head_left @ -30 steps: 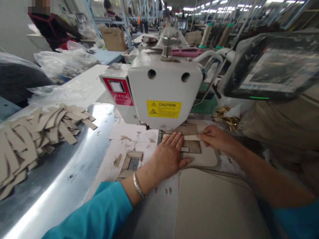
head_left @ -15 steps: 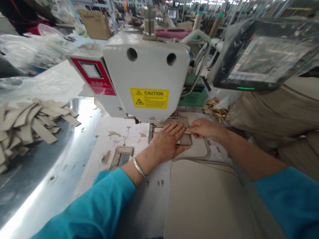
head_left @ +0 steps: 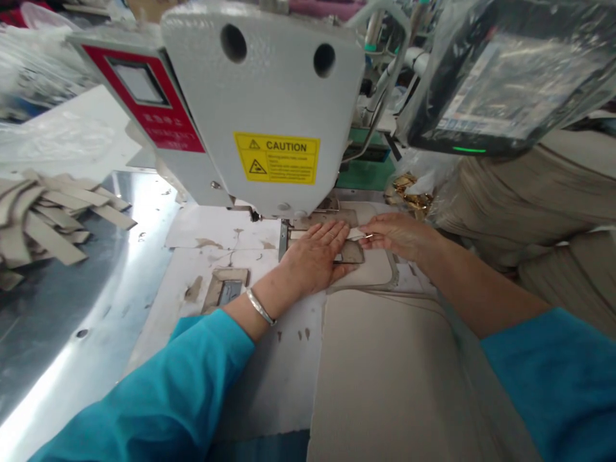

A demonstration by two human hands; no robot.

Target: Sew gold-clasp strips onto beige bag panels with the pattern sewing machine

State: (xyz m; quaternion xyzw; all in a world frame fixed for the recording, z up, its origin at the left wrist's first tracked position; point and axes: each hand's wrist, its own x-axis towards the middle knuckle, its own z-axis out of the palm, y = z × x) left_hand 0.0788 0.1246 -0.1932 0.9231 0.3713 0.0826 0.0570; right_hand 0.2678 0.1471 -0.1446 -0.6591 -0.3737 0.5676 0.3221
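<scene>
My left hand (head_left: 312, 260) lies flat with fingers stretched out, pressing a beige piece (head_left: 370, 276) onto the template plate (head_left: 353, 251) under the white sewing machine head (head_left: 269, 109). My right hand (head_left: 397, 236) is closed in a pinch on a narrow pale strip (head_left: 357, 234) that it holds against the plate beside my left fingertips. A silver bangle (head_left: 260, 307) sits on my left wrist. A large beige fabric panel (head_left: 385, 385) lies in front of me.
A pile of beige strips (head_left: 43, 218) lies on the shiny metal table (head_left: 72, 308) at left. A plastic-wrapped control screen (head_left: 500, 83) hangs at upper right. Gold fittings in a bag (head_left: 409, 192) and stacked beige fabric (head_left: 543, 192) sit at right. A second template (head_left: 226, 292) lies at left.
The camera has moved closer and lower toward the machine. My right hand has shifted left with the strip, nearer my left fingertips. My left hand stays flat on the piece.
</scene>
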